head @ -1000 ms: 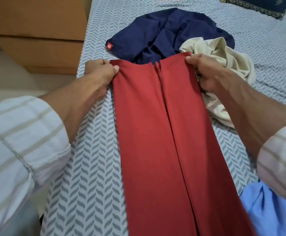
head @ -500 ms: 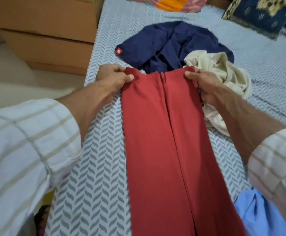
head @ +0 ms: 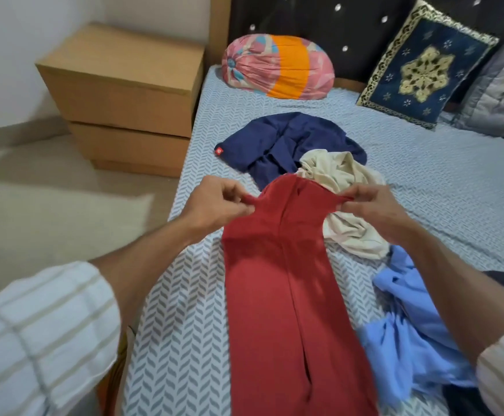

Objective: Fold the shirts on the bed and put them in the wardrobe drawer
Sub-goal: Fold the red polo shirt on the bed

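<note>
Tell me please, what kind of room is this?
Most likely a bedroom: a bed with a patterned sheet, cushions such as the blue embroidered one against the headboard, and a wooden bedside drawer unit.

Shirts [head: 289,151] on bed [head: 424,181], pillows [head: 277,67] behind, cabinet [head: 124,97] to the left

— What carries it all?

— The bed [head: 424,187], under a pale blue sheet with a grey leaf print.

— And lying on it?

— Item: red shirt [head: 277,295], a long folded strip down the middle, far end lifted. Item: navy shirt [head: 274,142], crumpled beyond it. Item: cream shirt [head: 346,232], bunched, touching the navy one and the red one. Item: light blue shirt [head: 409,334], heaped to my right of the red. Item: pink-and-orange bolster [head: 274,70] and embroidered cushion [head: 421,67] at the headboard.
</note>
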Motion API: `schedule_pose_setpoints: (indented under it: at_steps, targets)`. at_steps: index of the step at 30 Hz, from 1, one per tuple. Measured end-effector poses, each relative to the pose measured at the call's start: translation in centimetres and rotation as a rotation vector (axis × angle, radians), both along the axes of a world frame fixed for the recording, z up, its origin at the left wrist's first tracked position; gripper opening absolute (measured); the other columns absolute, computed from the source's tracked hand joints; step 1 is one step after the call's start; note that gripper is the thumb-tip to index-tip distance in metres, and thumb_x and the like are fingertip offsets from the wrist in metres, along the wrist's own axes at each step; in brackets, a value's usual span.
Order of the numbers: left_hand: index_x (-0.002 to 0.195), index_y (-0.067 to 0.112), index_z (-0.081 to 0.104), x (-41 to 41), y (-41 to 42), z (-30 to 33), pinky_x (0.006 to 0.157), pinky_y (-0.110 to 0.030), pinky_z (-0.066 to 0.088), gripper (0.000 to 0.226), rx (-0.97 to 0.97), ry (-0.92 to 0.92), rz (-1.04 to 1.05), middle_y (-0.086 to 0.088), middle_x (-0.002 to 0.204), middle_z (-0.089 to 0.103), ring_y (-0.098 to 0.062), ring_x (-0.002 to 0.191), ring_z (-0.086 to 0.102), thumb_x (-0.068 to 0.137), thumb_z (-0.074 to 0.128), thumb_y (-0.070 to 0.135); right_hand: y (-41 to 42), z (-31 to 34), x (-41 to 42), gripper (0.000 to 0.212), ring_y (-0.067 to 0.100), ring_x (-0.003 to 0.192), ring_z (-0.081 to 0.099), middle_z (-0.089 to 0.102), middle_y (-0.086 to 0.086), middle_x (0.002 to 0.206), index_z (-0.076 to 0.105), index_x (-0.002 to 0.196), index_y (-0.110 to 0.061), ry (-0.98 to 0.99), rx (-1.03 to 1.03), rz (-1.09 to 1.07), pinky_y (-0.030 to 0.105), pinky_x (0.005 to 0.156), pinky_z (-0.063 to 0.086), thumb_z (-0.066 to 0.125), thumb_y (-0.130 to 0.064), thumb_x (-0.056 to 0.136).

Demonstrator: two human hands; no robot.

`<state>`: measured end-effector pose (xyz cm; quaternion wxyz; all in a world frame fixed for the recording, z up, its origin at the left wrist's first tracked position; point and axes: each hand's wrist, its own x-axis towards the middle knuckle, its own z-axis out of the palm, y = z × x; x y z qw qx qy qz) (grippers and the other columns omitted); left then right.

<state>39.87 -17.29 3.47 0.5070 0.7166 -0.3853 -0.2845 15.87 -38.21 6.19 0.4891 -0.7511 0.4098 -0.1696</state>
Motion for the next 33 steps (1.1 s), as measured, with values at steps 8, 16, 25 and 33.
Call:
schedule_pose_setpoints:
  at_steps: [8, 16, 25, 33]
  targets:
    - [0.072, 0.032, 0.075, -7.4, 9.1, -5.3, 0.070, -0.018, 0.046, 0.010, 0.120, -0.270, -0.128, 0.008, 0.075, 0.067, -0.009, 0.076, 0.063, 0.063, 0.074, 0.032, 6.7, -7.7, -10.3, 0.035, 0.007, 0.084, 0.065, 0.071, -0.007, 0.081, 0.073, 0.068, -0.033, 0.209, -0.254, 0.191, 0.021, 0.086, 0.048, 0.080, 0.001, 0.061]
    - [0.095, 0.027, 0.061, -9.5, 10.4, -7.4, 0.063, -0.029, 0.052, 0.025, 0.382, 0.051, 0.178, 0.002, 0.072, 0.067, -0.013, 0.061, 0.063, 0.076, 0.074, 0.018, 8.2, -11.1, -9.8, 0.024, 0.013, 0.071, 0.060, 0.066, 0.002, 0.080, 0.067, 0.090, -0.020, 0.143, 0.099, -0.121, 0.026, 0.068, 0.048, 0.086, -0.018, 0.076]
    - [0.081, 0.012, 0.048, -10.1, 9.7, -7.5, 0.038, -0.024, 0.037, 0.038, 0.458, 0.535, 0.236, -0.012, 0.061, 0.056, -0.017, 0.041, 0.054, 0.073, 0.084, 0.001, 5.7, -12.2, -9.1, 0.026, 0.016, 0.051, 0.051, 0.060, 0.006, 0.066, 0.061, 0.103, -0.008, 0.333, 0.259, -0.263, 0.025, 0.045, 0.041, 0.078, -0.017, 0.085]
    - [0.066, 0.014, 0.053, -9.3, 8.6, -7.5, 0.041, -0.024, 0.042, 0.036, 0.525, 0.327, 0.221, -0.009, 0.056, 0.065, -0.020, 0.047, 0.062, 0.077, 0.085, 0.025, 4.7, -11.2, -7.0, 0.034, 0.016, 0.068, 0.062, 0.071, 0.004, 0.079, 0.063, 0.095, -0.018, 0.403, 0.123, -0.204, 0.029, 0.060, 0.045, 0.084, -0.038, 0.077]
